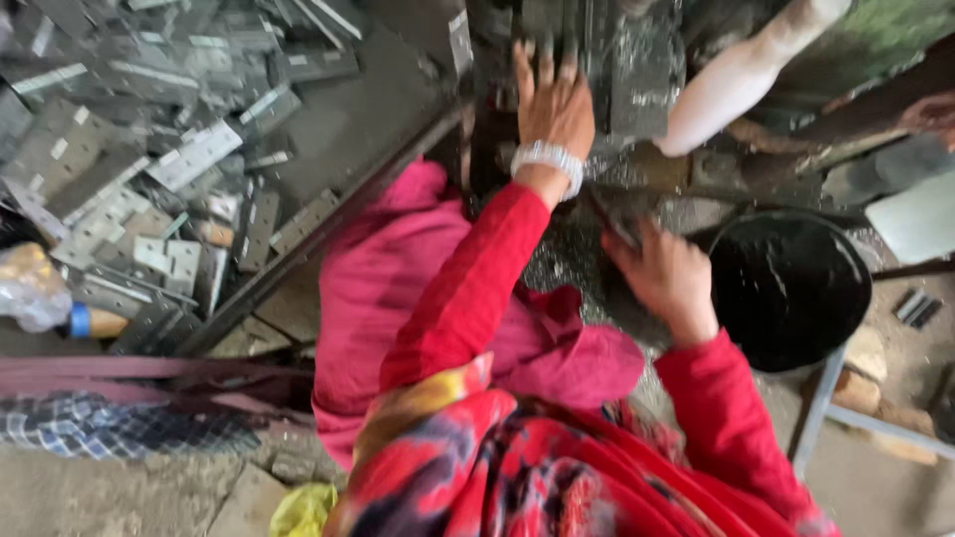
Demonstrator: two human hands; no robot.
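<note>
My left hand point(550, 99), with a white beaded bracelet on the wrist, reaches forward and lies flat with fingers spread on dark metal machine parts point(617, 60) at the top centre. My right hand point(665, 273) is lower and to the right, its fingers closed around a dark flat metal piece point(612, 221) over a surface strewn with shiny metal shavings. Both arms wear red sleeves. A pink cloth point(398, 268) lies across my lap below the left arm.
A heap of grey metal hinge plates point(149, 149) fills the upper left, bounded by a dark metal bar point(328, 224). A black round tub point(791, 288) stands right of my right hand. A white padded lever point(736, 80) slants at the upper right. A plastic bottle point(40, 293) lies far left.
</note>
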